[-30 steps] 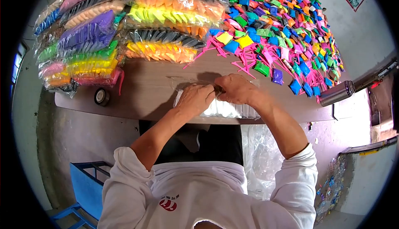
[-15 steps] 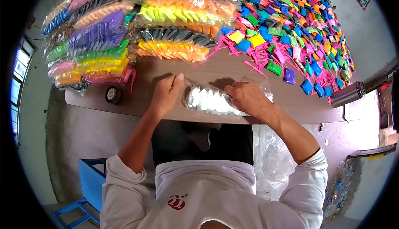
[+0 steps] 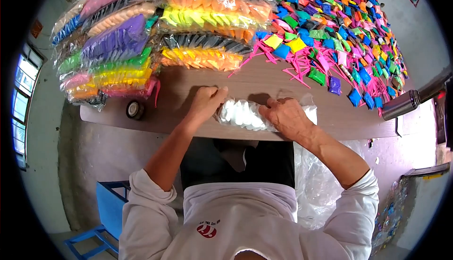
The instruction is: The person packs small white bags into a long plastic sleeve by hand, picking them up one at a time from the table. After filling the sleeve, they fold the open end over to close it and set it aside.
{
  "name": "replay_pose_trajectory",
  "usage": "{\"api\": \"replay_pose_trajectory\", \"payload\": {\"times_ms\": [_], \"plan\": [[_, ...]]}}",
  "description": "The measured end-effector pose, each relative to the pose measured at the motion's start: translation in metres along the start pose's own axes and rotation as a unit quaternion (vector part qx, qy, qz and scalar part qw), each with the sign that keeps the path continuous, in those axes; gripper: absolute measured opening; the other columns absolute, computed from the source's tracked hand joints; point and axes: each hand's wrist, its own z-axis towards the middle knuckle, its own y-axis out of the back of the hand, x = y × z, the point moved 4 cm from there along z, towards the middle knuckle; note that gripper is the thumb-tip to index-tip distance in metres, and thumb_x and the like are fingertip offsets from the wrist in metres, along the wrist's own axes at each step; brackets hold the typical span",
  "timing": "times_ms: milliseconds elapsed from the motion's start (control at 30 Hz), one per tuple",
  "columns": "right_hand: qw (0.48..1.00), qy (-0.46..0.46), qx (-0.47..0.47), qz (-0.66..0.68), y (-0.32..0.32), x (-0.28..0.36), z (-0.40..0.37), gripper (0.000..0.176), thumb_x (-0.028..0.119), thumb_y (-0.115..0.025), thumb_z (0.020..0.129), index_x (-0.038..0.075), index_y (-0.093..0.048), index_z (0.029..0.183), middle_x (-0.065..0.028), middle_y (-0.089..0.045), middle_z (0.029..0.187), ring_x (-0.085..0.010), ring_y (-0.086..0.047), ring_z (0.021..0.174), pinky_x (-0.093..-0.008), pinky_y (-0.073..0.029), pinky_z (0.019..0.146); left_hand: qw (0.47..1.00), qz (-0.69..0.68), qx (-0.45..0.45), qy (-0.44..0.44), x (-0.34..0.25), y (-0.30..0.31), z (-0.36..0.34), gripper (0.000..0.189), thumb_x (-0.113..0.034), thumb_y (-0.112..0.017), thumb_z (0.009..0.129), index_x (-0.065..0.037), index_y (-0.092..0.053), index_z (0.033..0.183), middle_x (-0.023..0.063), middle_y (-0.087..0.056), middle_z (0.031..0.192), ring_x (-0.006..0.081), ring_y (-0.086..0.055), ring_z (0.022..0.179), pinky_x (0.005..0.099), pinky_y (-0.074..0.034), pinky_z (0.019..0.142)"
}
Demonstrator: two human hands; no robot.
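A clear plastic bag of white packets (image 3: 241,114) lies flat near the front edge of the table. My left hand (image 3: 207,103) is at the bag's left end, thumb and fingertips together on the plastic there. Over the right part of the bag rests my right hand (image 3: 286,117), its fingers curled down on the packets; what lies under its palm is hidden. Loose clear plastic shows beyond the right hand.
Stacked bags of coloured packets (image 3: 118,40) fill the back left of the table (image 3: 188,127). A heap of small colourful packets and pink sticks (image 3: 330,38) covers the back right. A tape roll (image 3: 135,109) is left, a metal flask (image 3: 401,105) right, a blue chair (image 3: 107,208) lower left.
My left hand has moved right, onto the left end of the bag. My right hand has barely shifted over the packets. The whole view has shifted slightly.
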Motion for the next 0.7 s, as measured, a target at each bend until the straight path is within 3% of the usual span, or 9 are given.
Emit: {"api": "replay_pose_trajectory", "payload": {"times_ms": [133, 233, 300, 333, 400, 633, 700], "plan": [[1.0, 0.02, -0.009, -0.019, 0.001, 0.001, -0.001, 0.029, 0.007, -0.063, 0.078, 0.007, -0.065, 0.107, -0.0123, -0.064, 0.09, -0.0279, -0.069, 0.075, -0.0383, -0.054, 0.063, 0.999, 0.019, -0.009, -0.045, -0.004, 0.002, -0.011, 0.05, -0.037, -0.056, 0.099, 0.007, -0.062, 0.077, 0.0072, -0.057, 0.061, 0.0124, -0.053, 0.06, 0.0328, -0.045, 0.058], [1.0, -0.002, 0.008, -0.016, -0.005, 0.001, -0.001, 0.023, 0.007, -0.062, 0.077, 0.006, -0.062, 0.1, -0.0121, -0.063, 0.09, -0.0302, -0.068, 0.078, -0.0401, -0.055, 0.067, 0.995, 0.047, -0.029, -0.079, -0.008, 0.006, -0.033, 0.045, -0.031, -0.053, 0.101, 0.006, -0.06, 0.077, 0.0133, -0.057, 0.061, 0.019, -0.052, 0.056, 0.0354, -0.043, 0.057], [1.0, 0.002, -0.024, -0.015, -0.008, 0.0, -0.003, 0.024, 0.007, -0.063, 0.076, 0.005, -0.06, 0.1, -0.0121, -0.063, 0.09, -0.0293, -0.068, 0.078, -0.0397, -0.055, 0.066, 0.985, 0.115, -0.07, -0.107, -0.007, 0.007, -0.045, 0.042, -0.027, -0.052, 0.102, 0.005, -0.057, 0.075, 0.02, -0.054, 0.064, 0.0289, -0.047, 0.053, 0.0373, -0.042, 0.055], [1.0, 0.0, -0.024, -0.015, -0.007, 0.001, -0.003, 0.024, 0.007, -0.063, 0.076, 0.005, -0.06, 0.1, -0.0121, -0.063, 0.09, -0.0293, -0.068, 0.078, -0.0397, -0.055, 0.066, 0.985, 0.115, -0.068, -0.107, -0.006, 0.005, -0.048, 0.042, -0.027, -0.052, 0.102, 0.005, -0.057, 0.075, 0.02, -0.054, 0.064, 0.0289, -0.047, 0.053, 0.0373, -0.042, 0.055], [0.999, 0.002, -0.034, -0.031, -0.003, 0.005, -0.003, 0.021, 0.005, -0.063, 0.076, 0.005, -0.06, 0.097, -0.0123, -0.064, 0.087, -0.0268, -0.069, 0.075, -0.0363, -0.054, 0.062, 0.983, 0.104, -0.085, -0.124, -0.005, 0.003, -0.054, 0.038, -0.024, -0.054, 0.1, 0.005, -0.054, 0.075, 0.0243, -0.052, 0.068, 0.0378, -0.047, 0.058, 0.0415, -0.042, 0.058], [0.993, -0.081, -0.038, -0.072, -0.009, 0.008, -0.014, 0.024, 0.007, -0.067, 0.072, 0.005, -0.058, 0.095, -0.0121, -0.063, 0.085, -0.0268, -0.069, 0.075, -0.0374, -0.054, 0.063, 0.924, 0.225, -0.197, -0.239, 0.004, -0.016, -0.064, 0.024, -0.014, -0.058, 0.092, 0.003, -0.057, 0.074, 0.0195, -0.058, 0.075, 0.0385, -0.057, 0.079, 0.0473, -0.045, 0.076], [0.991, -0.086, -0.101, -0.026, -0.005, 0.003, -0.021, 0.025, 0.012, -0.071, 0.071, 0.006, -0.059, 0.092, -0.012, -0.063, 0.083, -0.0282, -0.067, 0.08, -0.0408, -0.053, 0.07, 0.918, 0.248, -0.2, -0.238, 0.007, -0.016, -0.063, 0.022, -0.012, -0.059, 0.09, 0.002, -0.058, 0.074, 0.0163, -0.061, 0.079, 0.0368, -0.058, 0.081, 0.0459, -0.045, 0.08]]}}
